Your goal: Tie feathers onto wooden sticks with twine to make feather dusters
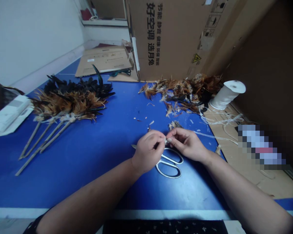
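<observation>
My left hand [148,150] and my right hand [187,143] meet at the fingertips over the blue table [92,152], both pinched closed on a small bundle of feathers [175,124] and a thin white string. The feather tips stick out behind my right hand. Metal scissors [169,163] lie flat on the table under and between my hands, handles toward me. The string runs right toward a white spool [226,94].
Several finished feather dusters [65,104] with stick handles lie at left. A loose pile of brown feathers [185,91] sits at the back. A large cardboard box [171,35] stands behind. Flat cardboard [234,136] covers the right side. White papers [9,113] lie far left.
</observation>
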A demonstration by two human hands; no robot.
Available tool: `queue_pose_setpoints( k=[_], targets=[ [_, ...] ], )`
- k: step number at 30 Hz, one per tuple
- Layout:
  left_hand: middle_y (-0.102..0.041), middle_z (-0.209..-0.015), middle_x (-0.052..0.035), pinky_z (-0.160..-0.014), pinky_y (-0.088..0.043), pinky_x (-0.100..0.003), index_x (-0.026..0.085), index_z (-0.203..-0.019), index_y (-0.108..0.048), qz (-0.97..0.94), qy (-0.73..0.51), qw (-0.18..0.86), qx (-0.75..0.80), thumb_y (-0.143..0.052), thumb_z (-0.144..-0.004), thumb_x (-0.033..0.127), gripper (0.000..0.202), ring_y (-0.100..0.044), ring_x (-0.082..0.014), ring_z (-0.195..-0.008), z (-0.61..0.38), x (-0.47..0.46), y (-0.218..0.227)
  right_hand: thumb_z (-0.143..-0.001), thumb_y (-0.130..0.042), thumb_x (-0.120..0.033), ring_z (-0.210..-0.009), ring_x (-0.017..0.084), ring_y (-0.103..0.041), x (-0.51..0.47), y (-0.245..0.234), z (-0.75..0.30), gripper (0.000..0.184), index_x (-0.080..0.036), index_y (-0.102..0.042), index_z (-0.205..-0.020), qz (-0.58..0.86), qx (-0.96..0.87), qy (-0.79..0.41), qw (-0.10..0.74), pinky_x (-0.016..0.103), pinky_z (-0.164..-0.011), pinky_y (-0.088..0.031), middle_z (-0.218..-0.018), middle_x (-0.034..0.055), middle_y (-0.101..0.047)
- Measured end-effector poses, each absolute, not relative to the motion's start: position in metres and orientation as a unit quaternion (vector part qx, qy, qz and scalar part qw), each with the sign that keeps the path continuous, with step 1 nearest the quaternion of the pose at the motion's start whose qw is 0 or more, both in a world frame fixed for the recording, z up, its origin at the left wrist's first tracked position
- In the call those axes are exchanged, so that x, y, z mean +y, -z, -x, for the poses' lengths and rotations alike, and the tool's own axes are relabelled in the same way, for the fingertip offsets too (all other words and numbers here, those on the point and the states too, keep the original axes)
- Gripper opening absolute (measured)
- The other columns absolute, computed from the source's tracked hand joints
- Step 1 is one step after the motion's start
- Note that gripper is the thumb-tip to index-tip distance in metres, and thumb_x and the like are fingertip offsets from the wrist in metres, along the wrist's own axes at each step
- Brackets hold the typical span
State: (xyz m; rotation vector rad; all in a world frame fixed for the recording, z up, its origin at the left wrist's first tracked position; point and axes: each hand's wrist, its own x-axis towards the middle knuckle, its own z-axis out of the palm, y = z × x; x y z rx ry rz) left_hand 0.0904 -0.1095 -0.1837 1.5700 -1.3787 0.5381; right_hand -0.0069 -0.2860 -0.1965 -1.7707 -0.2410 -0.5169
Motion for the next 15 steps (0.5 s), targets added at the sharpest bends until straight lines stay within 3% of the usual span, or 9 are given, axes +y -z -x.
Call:
queue_pose_setpoints(
  k=[8, 15],
  targets=[
    [-0.077, -0.106, -0.0108, -0.094, -0.057, -0.033, 0.021, -0.089, -0.069, -0.633, -0.220, 0.436, -0.601, -0.062, -0.096, 0.013, 0.013, -0.073, -0.0194, -0.101, -0.094, -0.106, 0.188, -0.094, -0.078, -0.047, -0.068, 0.012, -0.056, -0.290, 0.194, 0.008, 0.037, -0.013, -0.073, -0.105, 0.738, -0.094, 0.206, 0.636, 0.023, -0.063, -0.046, -0.079, 0.0040, -0.068],
    [-0.071, -0.104, -0.0087, -0.085, -0.060, -0.026, 0.018, -0.100, -0.065, -0.555, -0.316, 0.394, -0.661, -0.061, -0.097, 0.007, 0.013, -0.070, -0.0140, -0.095, -0.098, -0.109, 0.187, -0.095, -0.078, -0.046, -0.072, 0.011, -0.056, -0.300, 0.193, 0.011, 0.036, -0.013, -0.076, -0.109, 0.749, -0.113, 0.173, 0.629, 0.023, -0.066, -0.046, -0.086, 0.0048, -0.067]
  ],
)
